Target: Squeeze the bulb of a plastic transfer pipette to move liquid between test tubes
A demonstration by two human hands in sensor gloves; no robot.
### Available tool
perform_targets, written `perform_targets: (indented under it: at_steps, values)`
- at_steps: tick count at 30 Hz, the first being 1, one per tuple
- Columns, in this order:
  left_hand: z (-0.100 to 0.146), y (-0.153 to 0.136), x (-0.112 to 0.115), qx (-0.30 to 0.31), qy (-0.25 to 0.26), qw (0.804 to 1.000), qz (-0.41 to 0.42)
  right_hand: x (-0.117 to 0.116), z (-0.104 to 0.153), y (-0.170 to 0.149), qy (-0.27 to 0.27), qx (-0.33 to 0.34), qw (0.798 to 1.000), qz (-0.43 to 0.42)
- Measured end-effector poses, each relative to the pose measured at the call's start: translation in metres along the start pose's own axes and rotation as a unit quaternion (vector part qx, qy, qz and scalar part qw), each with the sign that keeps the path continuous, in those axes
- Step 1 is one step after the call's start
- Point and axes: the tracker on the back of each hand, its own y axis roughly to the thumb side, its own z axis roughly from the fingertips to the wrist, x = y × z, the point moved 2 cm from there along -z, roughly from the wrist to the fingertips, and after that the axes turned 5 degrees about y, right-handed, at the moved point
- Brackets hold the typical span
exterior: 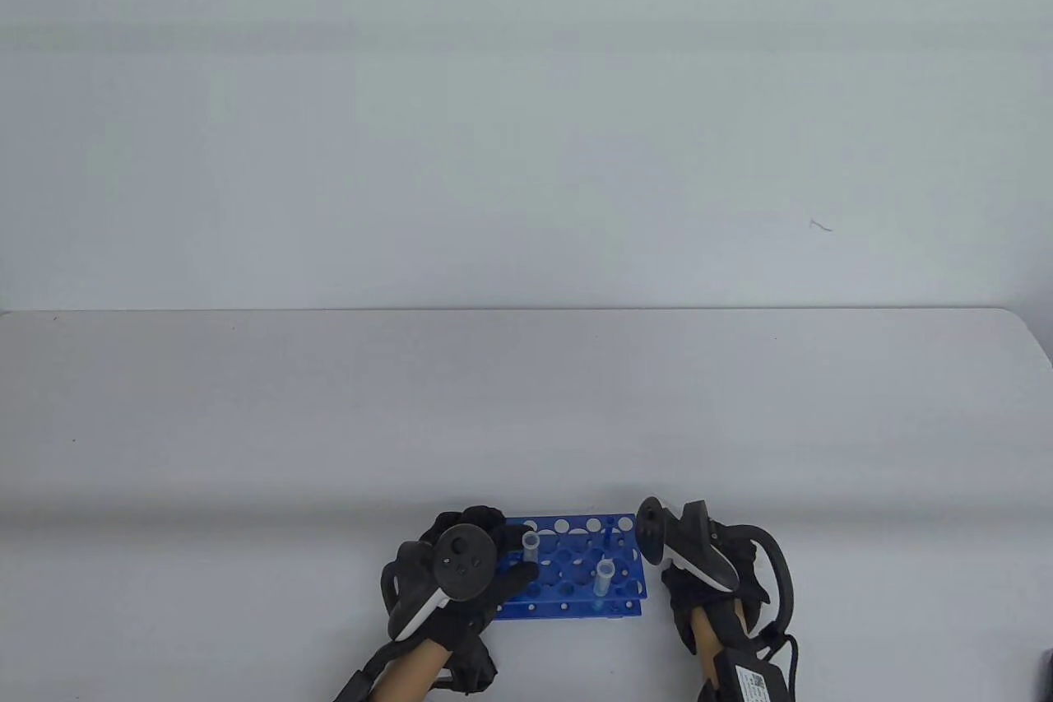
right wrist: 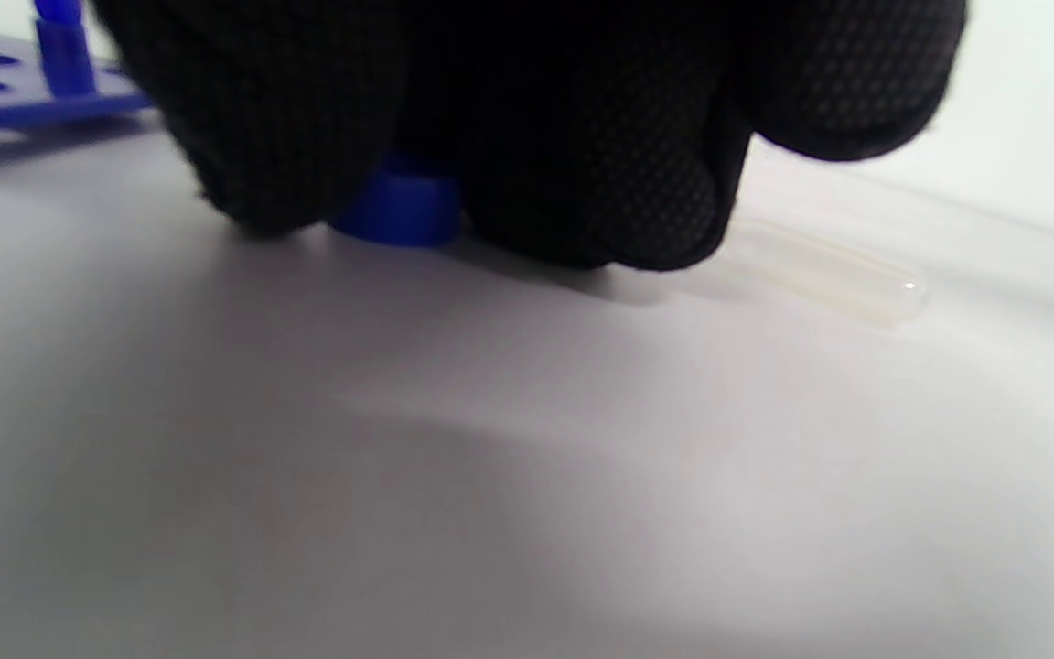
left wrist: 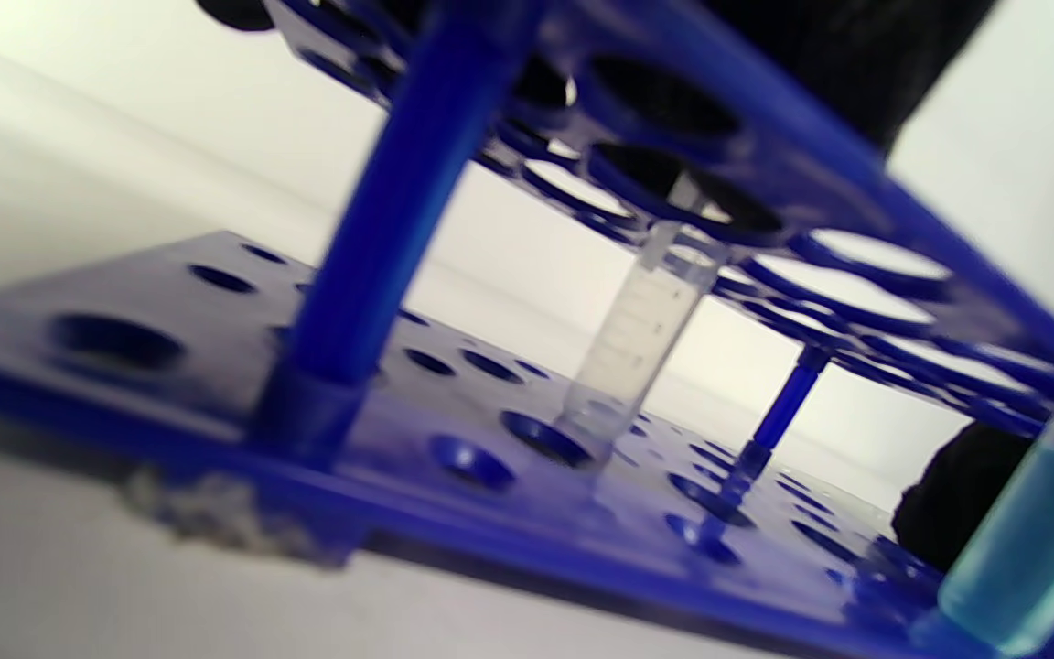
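A blue tube rack [exterior: 576,570] stands at the table's near edge. It holds an empty clear tube [exterior: 531,544] at the left and a tube with blue liquid [exterior: 605,575] at the front right. My left hand [exterior: 485,562] grips the rack's left end. In the left wrist view the empty tube [left wrist: 637,348] and the blue-liquid tube [left wrist: 1030,549] stand in the rack [left wrist: 417,183]. My right hand [exterior: 699,570] is down on the table just right of the rack. Its fingers [right wrist: 582,137] bunch around a blue cap [right wrist: 399,209]. The clear pipette [right wrist: 838,275] lies flat, running out from behind them.
The white table [exterior: 329,422] stretches far back and to both sides of the rack. A corner of the rack [right wrist: 24,91] shows at the right wrist view's top left. A cable and a box [exterior: 753,677] hang at my right forearm.
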Motion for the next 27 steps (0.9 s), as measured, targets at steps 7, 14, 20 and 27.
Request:
perform_targets:
  at_steps: [7, 14, 20, 27]
  values:
    - [0.002, -0.005, -0.005, 0.015, -0.014, 1.0, 0.007, -0.001, -0.001, 0.0, 0.012, 0.003, 1.0, -0.007]
    - [0.003, -0.008, -0.035, 0.003, 0.01, 1.0, 0.005, -0.002, -0.001, 0.0, 0.023, 0.006, 1.0, -0.011]
    - [0.007, -0.02, -0.088, -0.032, 0.056, 0.995, 0.079, -0.002, -0.002, -0.001, 0.034, 0.009, 0.999, -0.018]
    - [0.034, -0.042, -0.125, -0.021, 0.107, 0.961, 0.252, -0.002, -0.003, -0.003, 0.042, 0.01, 0.999, -0.032]
